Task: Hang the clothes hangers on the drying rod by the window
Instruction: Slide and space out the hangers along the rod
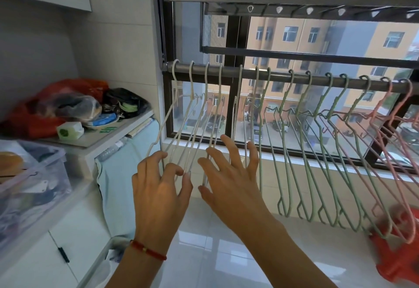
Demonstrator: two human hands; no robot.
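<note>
Fingers (174, 171) of the left hand (158, 188) are bent among the lower wires of the white hangers (192, 129), touching them at the tips, though a firm grip on any one wire cannot be made out; a red bead bracelet (147, 250) circles that wrist. The right hand (229, 174) is spread with straight fingers, its tips against the bottom ends of the next white hangers, holding nothing. All the hangers hook over the dark drying rod (226, 72) that runs across the window (294, 45): white ones at the left end, green hangers (306, 151) in the middle, pink hangers (390, 151) toward the right, every one slanting down and to the left. To the left, a white counter (95, 135) carries a red plastic bag (34, 115), a dish of small items and a green-and-white packet (69, 130); a light blue cloth (127, 174) drapes over its edge. A clear storage bin (29, 178) sits nearer. A red object (399, 258), blurred, lies on the glossy tiled floor under the pink hangers.
</note>
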